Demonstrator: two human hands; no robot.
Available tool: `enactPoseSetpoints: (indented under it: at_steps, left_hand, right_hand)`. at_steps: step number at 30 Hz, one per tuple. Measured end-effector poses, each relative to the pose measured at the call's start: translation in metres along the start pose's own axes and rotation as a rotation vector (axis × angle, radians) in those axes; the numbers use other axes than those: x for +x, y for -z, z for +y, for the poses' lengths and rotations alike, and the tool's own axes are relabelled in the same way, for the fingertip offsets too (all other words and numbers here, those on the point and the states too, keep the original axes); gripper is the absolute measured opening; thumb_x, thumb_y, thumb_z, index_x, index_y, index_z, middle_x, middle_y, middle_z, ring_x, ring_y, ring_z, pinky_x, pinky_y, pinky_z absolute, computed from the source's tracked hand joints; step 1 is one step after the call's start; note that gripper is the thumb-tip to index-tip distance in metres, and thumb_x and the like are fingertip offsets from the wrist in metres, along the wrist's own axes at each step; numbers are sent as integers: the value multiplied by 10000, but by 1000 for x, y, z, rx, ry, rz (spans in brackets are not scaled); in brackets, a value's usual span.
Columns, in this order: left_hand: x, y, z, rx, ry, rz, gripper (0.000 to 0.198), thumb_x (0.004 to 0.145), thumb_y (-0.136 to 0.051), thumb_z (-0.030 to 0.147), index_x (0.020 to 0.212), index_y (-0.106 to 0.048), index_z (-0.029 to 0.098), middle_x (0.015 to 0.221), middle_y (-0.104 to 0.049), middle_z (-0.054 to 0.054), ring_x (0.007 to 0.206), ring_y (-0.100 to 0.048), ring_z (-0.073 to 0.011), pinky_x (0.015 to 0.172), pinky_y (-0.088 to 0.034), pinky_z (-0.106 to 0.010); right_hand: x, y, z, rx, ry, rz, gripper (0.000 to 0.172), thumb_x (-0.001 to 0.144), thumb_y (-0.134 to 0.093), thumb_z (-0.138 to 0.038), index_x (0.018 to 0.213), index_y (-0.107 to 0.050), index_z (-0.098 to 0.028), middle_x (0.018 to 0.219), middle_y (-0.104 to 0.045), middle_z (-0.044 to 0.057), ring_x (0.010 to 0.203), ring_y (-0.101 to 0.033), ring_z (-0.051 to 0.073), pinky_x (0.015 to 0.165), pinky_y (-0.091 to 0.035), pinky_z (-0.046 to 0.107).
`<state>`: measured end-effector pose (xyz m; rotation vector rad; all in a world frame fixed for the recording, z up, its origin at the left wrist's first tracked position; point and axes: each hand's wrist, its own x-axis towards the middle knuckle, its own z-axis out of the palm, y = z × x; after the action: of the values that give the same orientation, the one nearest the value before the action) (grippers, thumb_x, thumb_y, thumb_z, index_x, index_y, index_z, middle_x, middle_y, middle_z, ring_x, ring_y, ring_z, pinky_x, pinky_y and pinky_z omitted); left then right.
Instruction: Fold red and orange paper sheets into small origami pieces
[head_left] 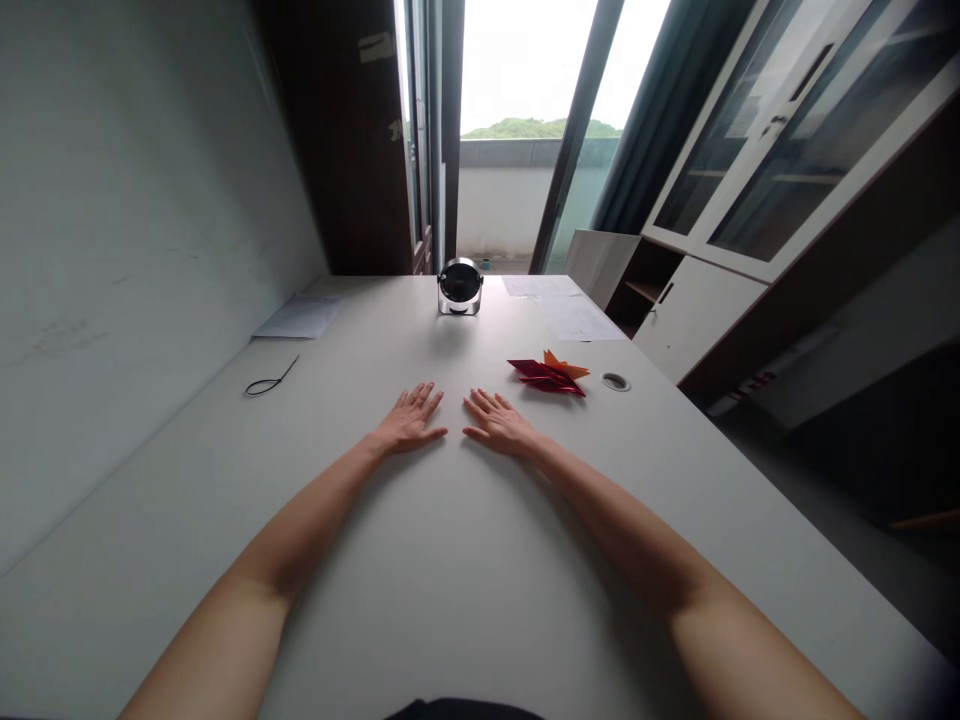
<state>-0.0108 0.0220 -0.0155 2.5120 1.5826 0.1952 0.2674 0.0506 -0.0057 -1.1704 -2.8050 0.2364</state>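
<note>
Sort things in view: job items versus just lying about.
Likely job:
white tabletop under left hand and right hand
shiny red and orange folded pieces, nearest right hand

Probably lying about:
thin black looped tie
silver-framed round black device
white paper sheets

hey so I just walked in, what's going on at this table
A person's left hand and right hand lie palm down near each other on the white table, with no object visibly held. Just beyond the right hand, to its right, are red and orange folded pieces. A thin black looped strip lies off to the left, and a round metal-framed device stands near the far edge.
</note>
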Motion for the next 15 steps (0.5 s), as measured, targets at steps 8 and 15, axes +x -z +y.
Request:
enactPoseSetpoints:
  at_steps: [8,15]
  left_hand:
    - [-1,2,3,14,11,-19,864,902,-348,756,1605,-220,271,1686,-108,-86,1558,-107,-304,1243,-41,-512]
    - [-4,7,9,15,16,10,817,911,-380,726,1590,-276,284,1678,-170,-79,1551,-149,-298,1244,-74,-497]
  right_hand:
    - [2,-2,-1,1,-9,11,822,952,-286,-734,1603,-246,-235,1667,-156,93,1554,-123,275,1259,-93,477]
    - [0,-3,0,-3,-7,30,760,970,-310,-695,1587,-301,-250,1662,-183,95,1547,-163,279,1255,-114,490]
